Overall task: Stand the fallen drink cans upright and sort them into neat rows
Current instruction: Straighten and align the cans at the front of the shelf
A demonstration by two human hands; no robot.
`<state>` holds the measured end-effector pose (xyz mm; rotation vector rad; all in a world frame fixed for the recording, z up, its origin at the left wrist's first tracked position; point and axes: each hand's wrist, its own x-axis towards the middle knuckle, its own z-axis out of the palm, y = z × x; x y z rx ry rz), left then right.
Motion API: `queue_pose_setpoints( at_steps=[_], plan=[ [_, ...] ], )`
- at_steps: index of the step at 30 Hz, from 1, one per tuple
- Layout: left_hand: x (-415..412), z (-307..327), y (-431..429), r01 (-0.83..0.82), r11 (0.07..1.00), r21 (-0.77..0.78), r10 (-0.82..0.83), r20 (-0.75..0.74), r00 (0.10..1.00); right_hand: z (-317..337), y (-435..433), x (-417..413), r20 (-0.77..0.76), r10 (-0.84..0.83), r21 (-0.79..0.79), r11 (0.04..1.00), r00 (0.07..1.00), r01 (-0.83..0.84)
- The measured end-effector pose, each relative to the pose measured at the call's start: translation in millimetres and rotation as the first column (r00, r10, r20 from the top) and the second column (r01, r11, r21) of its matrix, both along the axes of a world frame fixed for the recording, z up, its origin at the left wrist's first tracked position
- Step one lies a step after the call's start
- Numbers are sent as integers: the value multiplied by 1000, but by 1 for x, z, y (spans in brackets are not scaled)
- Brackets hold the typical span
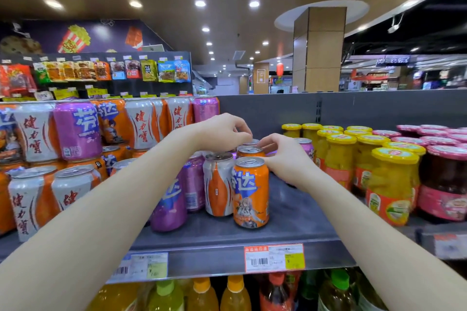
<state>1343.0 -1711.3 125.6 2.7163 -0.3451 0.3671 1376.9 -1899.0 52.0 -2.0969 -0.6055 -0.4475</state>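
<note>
Roughly midway, we judge. Both hands work at the far end of a short file of cans in the middle of the grey shelf (290,222).

- Left hand (222,131): fingers curled down onto the silver top of the far can (250,142), pinching its rim as far as we can see.
- Right hand (285,156): fingers bent toward the second orange can (250,152), just beside it. We cannot tell whether it grips or only touches.
- Done: the near orange can (250,192) stands upright at the shelf front, with the second orange can and the far can in line behind it. The white can (217,184) stands upright, touching the near orange one on its left.
- Unclear: the near purple can (168,207) is partly hidden under the left forearm. It looks a little tilted, but the wide lens may be the cause.
- Left to do: another purple can (306,148) sits apart, behind the right hand. The stacked cans (75,131) at far left mix purple, white and orange side by side. We see no can plainly lying flat, so what remains looks like grouping by colour and squaring the rows.
- Right of the cans, the jars (391,184) stand in their own rows, well apart from the file.
</note>
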Motion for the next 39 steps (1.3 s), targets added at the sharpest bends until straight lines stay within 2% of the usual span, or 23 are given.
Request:
queue_pose_setpoints(
  at_steps=[3,7,9,11,13,15,19,21,27,31,34,35,37,39],
  plan=[
    [-5,-1,5,6,998,69,-1,-68,998,1,4,-3,-141,118,185,979,983,-91],
    [-8,0,11,40,997,66,-33,-107,994,6,-2,-6,-248,255,260,947,934,-190],
    [-10,-1,11,57,996,66,-49,-112,992,11,-8,-6,-263,299,289,931,917,-221],
    [-11,-1,12,70,995,66,-63,-102,993,17,-12,-4,-213,278,306,929,937,-207],
    [-11,0,15,69,996,58,-63,-99,993,24,-11,4,-90,140,202,972,986,-120],
    [-11,3,18,43,998,45,-38,-108,993,30,-6,12,12,31,7,999,999,-31],
    [-11,4,23,9,998,58,-2,-113,994,34,13,25,-104,17,-292,955,994,-47],
    [-12,3,22,5,998,65,2,-103,995,34,19,32,-107,-5,-388,921,994,-37],
    [-12,4,19,-26,997,72,34,-111,993,27,28,44,-176,64,-237,966,982,-105],
    [-10,3,20,-42,995,86,51,-103,993,25,33,46,-218,139,-235,953,966,-190],
    [-8,1,23,-67,995,73,71,-57,996,32,20,44,-280,198,-169,953,939,-252],
    [-7,0,23,-68,996,63,71,-48,996,36,13,44,-236,168,-176,961,957,-213],
    [-6,-2,22,-65,997,41,66,-27,997,47,-2,43,-53,20,-263,964,998,-33],
    [-5,-2,20,-62,998,26,62,3,998,58,-18,42,84,-107,-327,936,991,129]
  ],
)
